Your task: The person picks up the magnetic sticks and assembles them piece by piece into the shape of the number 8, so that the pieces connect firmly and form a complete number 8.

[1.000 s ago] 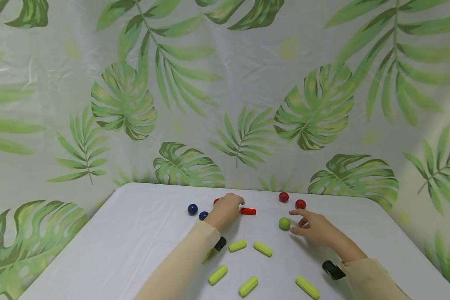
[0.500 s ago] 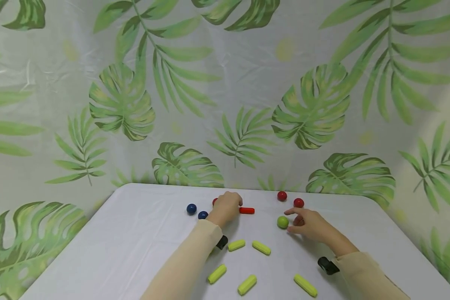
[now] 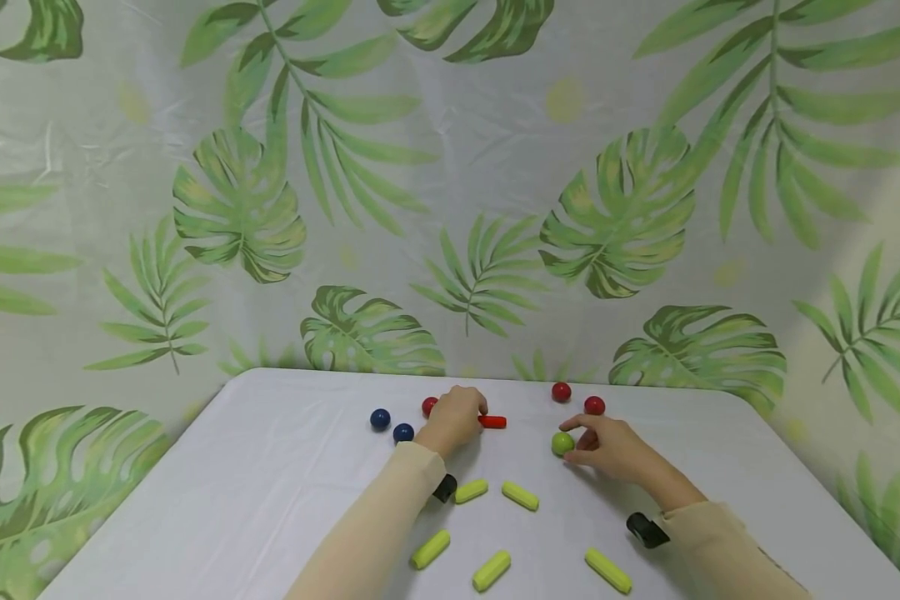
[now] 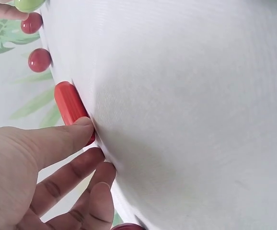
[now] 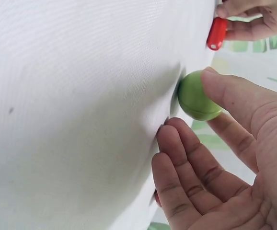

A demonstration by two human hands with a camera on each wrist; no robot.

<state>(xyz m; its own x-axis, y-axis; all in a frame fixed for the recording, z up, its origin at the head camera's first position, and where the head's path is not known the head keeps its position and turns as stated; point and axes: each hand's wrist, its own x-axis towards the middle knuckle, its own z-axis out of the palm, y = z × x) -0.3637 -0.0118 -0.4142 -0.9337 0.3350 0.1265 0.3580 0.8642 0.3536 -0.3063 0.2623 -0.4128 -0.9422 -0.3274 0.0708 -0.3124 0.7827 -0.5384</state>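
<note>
My left hand (image 3: 453, 421) pinches the near end of a short red faceted stick (image 3: 494, 422) lying on the white table. In the left wrist view the thumb lies over the end of this red stick (image 4: 70, 101), with the other fingers bent beneath. My right hand (image 3: 613, 448) holds a green ball (image 3: 562, 443) between thumb and index finger. The right wrist view shows that green ball (image 5: 192, 98) at the tablecloth, thumb overlapping it, index partly hidden behind and the remaining fingers loosely extended.
Two red balls (image 3: 594, 406) lie beyond my right hand. A third red ball (image 3: 430, 407) and two blue balls (image 3: 380, 419) are left of my left hand. Several yellow-green sticks (image 3: 521, 496) are spread nearer me on the white table (image 3: 270, 467). A leaf-patterned curtain (image 3: 495, 167) hangs behind.
My right hand has moved left onto the green ball, its thumb and index closing around it. My left hand stays at the red stick. The whole view has shifted slightly.
</note>
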